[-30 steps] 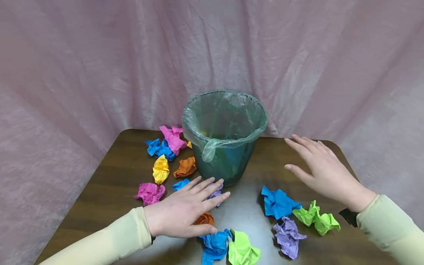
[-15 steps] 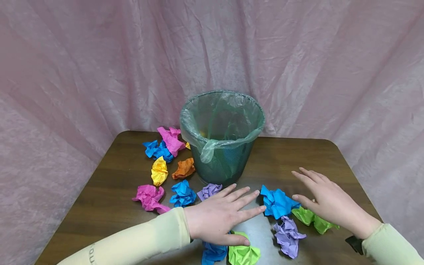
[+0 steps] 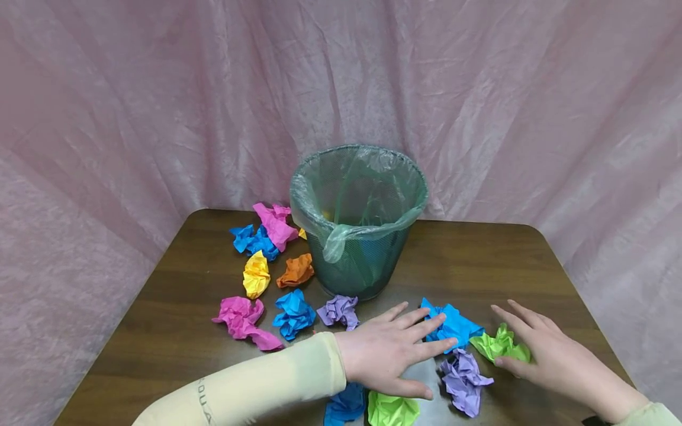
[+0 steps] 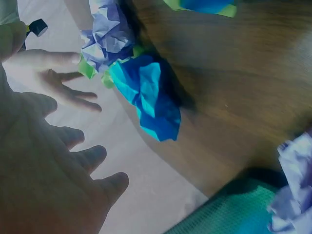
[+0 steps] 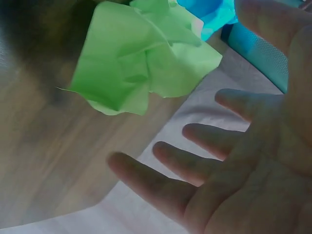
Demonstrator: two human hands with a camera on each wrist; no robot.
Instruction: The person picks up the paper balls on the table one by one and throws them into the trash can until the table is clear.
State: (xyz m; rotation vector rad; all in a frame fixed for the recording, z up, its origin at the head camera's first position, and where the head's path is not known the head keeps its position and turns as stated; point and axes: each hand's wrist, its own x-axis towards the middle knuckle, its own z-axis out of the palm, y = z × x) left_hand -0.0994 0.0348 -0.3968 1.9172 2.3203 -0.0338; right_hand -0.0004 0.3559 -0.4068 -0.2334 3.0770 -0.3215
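Note:
My right hand point(image 3: 556, 361) is spread beside a crumpled light-green paper point(image 3: 501, 342) at the table's right. Its thumb overlaps the paper's near edge in the head view; in the right wrist view, the fingers are extended, apart from the green paper point(image 5: 141, 58). My left hand point(image 3: 391, 350) reaches across the middle, palm down and fingers straight, holding nothing. Its fingertips overlap a crumpled blue paper point(image 3: 455, 325); in the left wrist view a gap separates them from that blue paper point(image 4: 148, 97). A crumpled purple paper point(image 3: 465, 381) lies between the hands.
A green mesh wastebasket point(image 3: 357, 260) with a clear liner stands at the back middle. Several crumpled papers lie left of it, including a yellow one point(image 3: 257, 275) and an orange one point(image 3: 295, 271). A green paper point(image 3: 393, 409) and blue paper point(image 3: 345, 404) lie near the front edge.
My left hand has swept rightward from above the papers in front of the basket toward the blue paper. My right hand has come down and nearer, to the green paper.

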